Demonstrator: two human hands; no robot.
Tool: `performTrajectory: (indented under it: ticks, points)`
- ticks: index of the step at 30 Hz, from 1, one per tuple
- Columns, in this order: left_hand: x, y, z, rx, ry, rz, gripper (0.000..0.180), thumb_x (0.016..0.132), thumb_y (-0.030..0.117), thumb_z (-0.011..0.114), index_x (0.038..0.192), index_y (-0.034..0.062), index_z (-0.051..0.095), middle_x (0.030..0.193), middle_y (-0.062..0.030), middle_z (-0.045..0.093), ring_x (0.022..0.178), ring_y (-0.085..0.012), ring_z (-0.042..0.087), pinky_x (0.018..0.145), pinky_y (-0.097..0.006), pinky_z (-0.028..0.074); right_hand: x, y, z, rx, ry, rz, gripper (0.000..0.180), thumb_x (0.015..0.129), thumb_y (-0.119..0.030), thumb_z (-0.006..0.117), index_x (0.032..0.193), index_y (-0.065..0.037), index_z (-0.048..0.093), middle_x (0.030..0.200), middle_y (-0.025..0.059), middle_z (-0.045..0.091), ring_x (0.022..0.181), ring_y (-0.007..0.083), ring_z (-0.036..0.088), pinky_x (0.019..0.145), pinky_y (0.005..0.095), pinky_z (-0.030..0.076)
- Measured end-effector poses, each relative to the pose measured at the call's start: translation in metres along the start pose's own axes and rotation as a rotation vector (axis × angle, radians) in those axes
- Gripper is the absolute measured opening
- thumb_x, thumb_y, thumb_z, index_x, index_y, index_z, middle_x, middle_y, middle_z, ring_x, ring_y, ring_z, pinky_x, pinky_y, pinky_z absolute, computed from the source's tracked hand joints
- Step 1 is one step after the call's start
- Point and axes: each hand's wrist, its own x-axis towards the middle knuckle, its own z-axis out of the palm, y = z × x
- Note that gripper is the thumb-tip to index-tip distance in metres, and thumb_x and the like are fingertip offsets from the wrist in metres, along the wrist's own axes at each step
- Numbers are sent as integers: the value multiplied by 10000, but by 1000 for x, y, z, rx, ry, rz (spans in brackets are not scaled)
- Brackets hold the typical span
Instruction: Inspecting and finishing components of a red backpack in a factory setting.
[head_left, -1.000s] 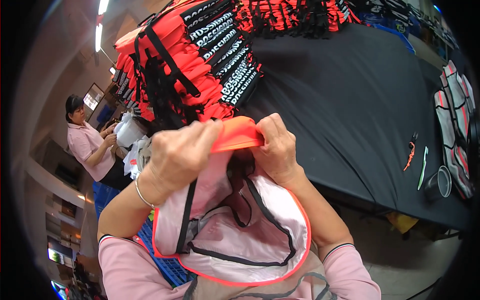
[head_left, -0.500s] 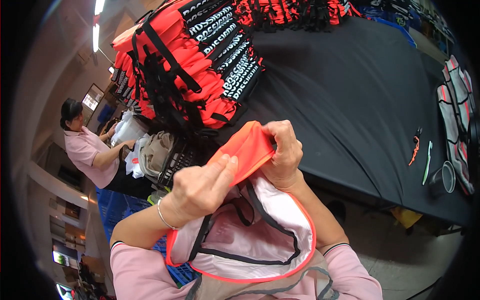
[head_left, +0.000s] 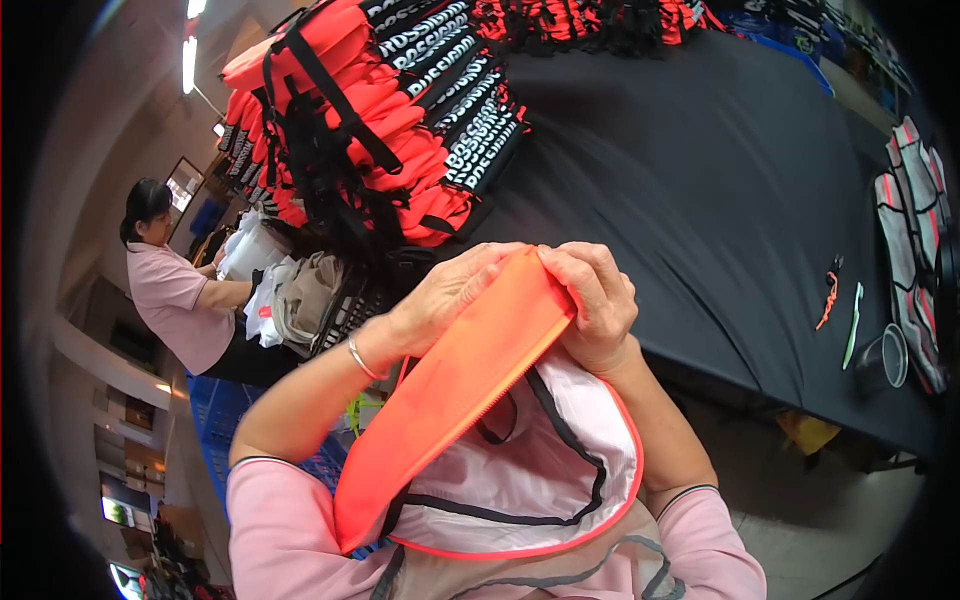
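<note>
An unzipped orange bag (head_left: 440,400) is spread open in front of my chest, its white lining (head_left: 545,470) and black edge binding showing inside. My left hand (head_left: 455,295) grips the upper end of the orange zippered panel, its fingertips partly behind the fabric. Close beside it, my right hand (head_left: 598,300) pinches the same end from the other side, thumb against the orange cloth. The panel is stretched from there down to the left. Greyish mesh cloth (head_left: 560,572) with dark trim lies below the bag, over my lap.
Folded red-and-black bags (head_left: 400,130) form a tall stack on the black-covered table (head_left: 680,200). Rightward lie a cord-handled tool (head_left: 828,300), a green-and-white stick (head_left: 853,325), a cup (head_left: 885,358) and grey bags (head_left: 910,250). A co-worker (head_left: 175,290) handles white cloth by a black crate (head_left: 345,320).
The orange panel has unfolded into a long, smooth strip. My left hand has moved up and right beside my right hand, which has shifted slightly right.
</note>
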Motion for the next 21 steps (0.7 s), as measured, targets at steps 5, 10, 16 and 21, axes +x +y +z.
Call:
performTrajectory:
  ticks: [5,10,16,21]
  points:
    - [2,-28,30,330,135,215,346,1046,286,506,891,-11,592,818,-111,578,743,-254,562,689,-332,451,-3,1,-32,-100,-101,7,330,659,-42,724,973,43,667,780,93,617,555,198,625,461,289,501]
    - [0,-33,46,655,302,577,273,1005,175,582,821,-15,651,746,-110,637,639,-280,617,567,-349,487,-16,-12,-36,-106,-21,127,306,630,25,759,927,54,689,707,107,615,556,186,625,477,267,490]
    - [-9,-72,62,624,502,677,333,1015,240,575,870,-42,676,795,-126,675,695,-254,660,605,-345,515,-27,-16,-33,-31,-77,131,347,663,-36,743,988,53,661,774,125,615,584,222,638,480,301,498]
    - [-2,-52,31,393,361,255,313,1041,228,526,983,-39,677,875,-129,689,755,-242,653,680,-335,504,-12,-4,-12,89,-167,285,346,723,-42,753,1039,-7,616,872,120,634,749,305,657,607,371,540]
